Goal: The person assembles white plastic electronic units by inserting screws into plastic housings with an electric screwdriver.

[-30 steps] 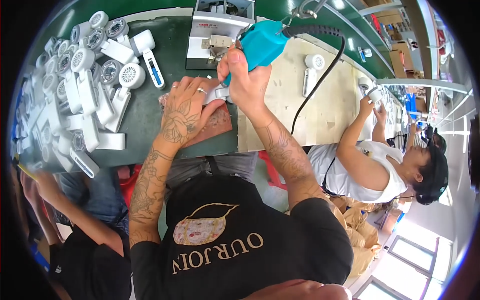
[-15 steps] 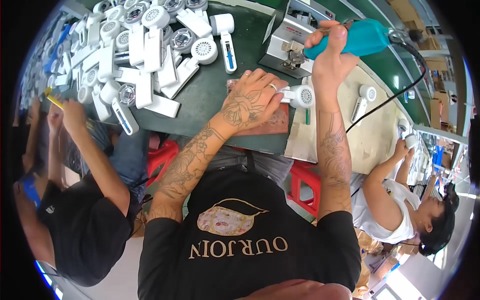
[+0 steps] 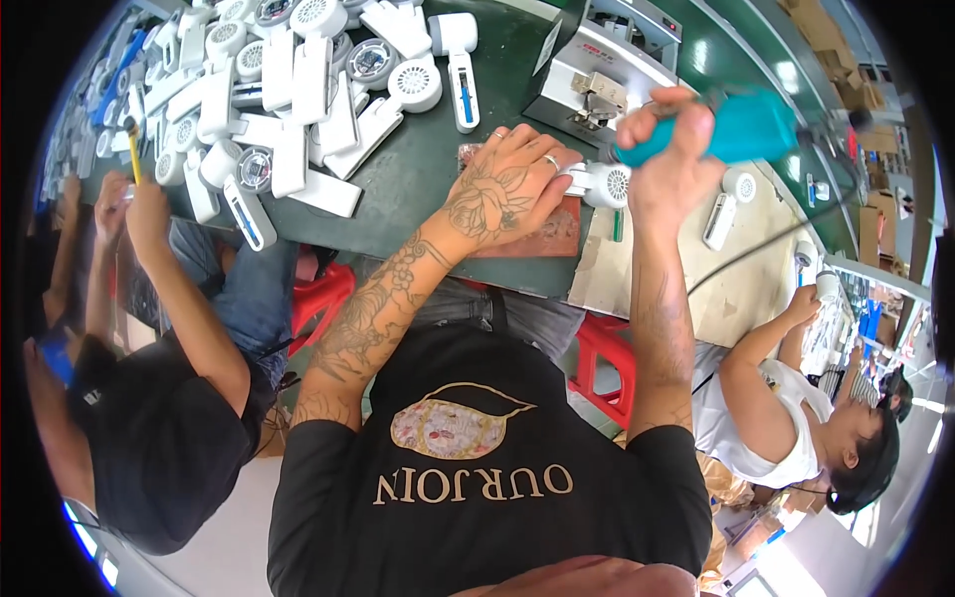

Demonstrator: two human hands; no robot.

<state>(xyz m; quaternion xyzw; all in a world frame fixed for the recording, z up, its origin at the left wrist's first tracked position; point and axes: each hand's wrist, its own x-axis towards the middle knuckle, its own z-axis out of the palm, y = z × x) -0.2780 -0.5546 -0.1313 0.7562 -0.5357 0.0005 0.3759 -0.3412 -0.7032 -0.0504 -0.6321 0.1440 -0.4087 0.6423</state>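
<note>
A: From my end of the feed, where does the white handheld fan (image 3: 604, 186) lie?

B: I read it nearly level, its long axis running from 9 to 3 o'clock. The handle disappears under the left hand (image 3: 505, 187), and the round head pokes out at that hand's 3 o'clock.

A: And the hands themselves?

B: Apart, with the fan's head between them. I see the left pinning the handle, fingers on the far side, thumb on the near one, so it's the closer. The right hand (image 3: 676, 164) is wrapped around a teal tool (image 3: 748, 127), the fan's head at its 8 to 9 o'clock. The tool's front end sits just off that head, towards 12; it's blurred, so I can't tell whether they touch.

A: Surfaces?

B: I've got smooth white plastic on the fan, with a slotted round grille. Beneath the left hand is a mottled reddish-brown pad (image 3: 537, 242); the head juts past its edge, over a stained tan sheet (image 3: 637, 261).

A: Around it?

B: A boxy grey metal machine (image 3: 587, 70) at the fan's 12, and a jumbled pile of white fans (image 3: 298, 90) at 10, on the dark-green tabletop (image 3: 393, 194).
</note>
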